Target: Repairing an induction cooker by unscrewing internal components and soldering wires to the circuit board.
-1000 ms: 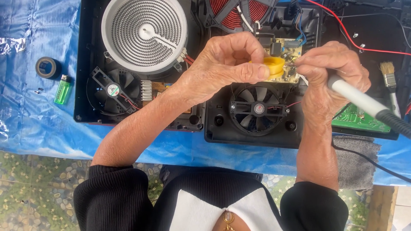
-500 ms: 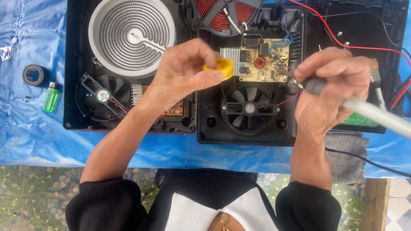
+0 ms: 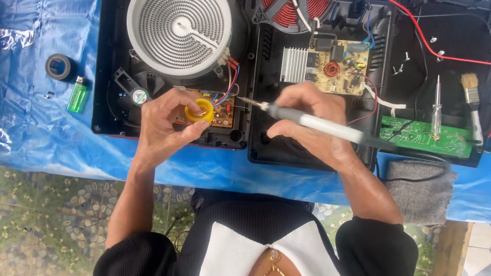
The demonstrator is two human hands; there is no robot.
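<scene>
Left hand [image 3: 166,125] pinches a yellow spool [image 3: 200,111]; right hand [image 3: 312,122] grips a soldering iron [image 3: 317,122], tip leftward.

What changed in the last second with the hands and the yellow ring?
The left hand carried the small yellow ring leftward, from beside the right-hand circuit board to over the small board under the white coil plate. The right hand followed with the soldering iron, its tip now pointing left toward the ring. Both grips held; the tape roll, green lighter and brush stayed put.
</scene>
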